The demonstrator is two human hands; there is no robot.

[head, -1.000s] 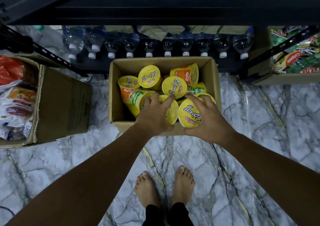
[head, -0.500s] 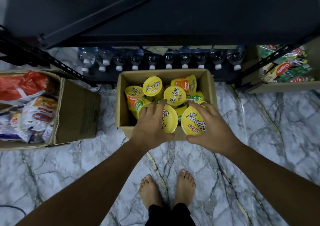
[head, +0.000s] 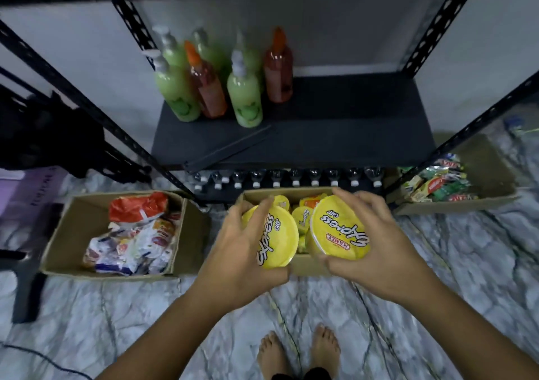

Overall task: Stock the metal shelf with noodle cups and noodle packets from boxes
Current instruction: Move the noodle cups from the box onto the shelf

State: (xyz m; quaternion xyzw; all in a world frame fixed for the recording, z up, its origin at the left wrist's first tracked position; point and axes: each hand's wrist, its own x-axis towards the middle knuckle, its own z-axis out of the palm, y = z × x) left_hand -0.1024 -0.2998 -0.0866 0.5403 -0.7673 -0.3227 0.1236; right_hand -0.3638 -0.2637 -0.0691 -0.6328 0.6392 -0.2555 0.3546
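My left hand [head: 242, 260] grips a yellow-lidded noodle cup [head: 277, 236], and my right hand [head: 370, 248] grips a second noodle cup [head: 338, 229]. Both cups are raised above the open cardboard box [head: 303, 264] on the floor, which still holds several more yellow cups [head: 303, 216]. A second box [head: 73, 225] to the left holds noodle packets [head: 137, 234]. The black metal shelf [head: 335, 129] stands just beyond the boxes; its right half is bare.
Green and red bottles [head: 210, 88] stand at the shelf's back left. A row of water bottles [head: 294, 177] lines the bottom tier. A box of toothpaste and other packs [head: 437, 184] sits at the right. My bare feet [head: 300, 350] are on the marble floor.
Both hands have lifted a noodle cup each out of the box and risen. My view has tilted up, so the middle shelf with its bottles now shows.
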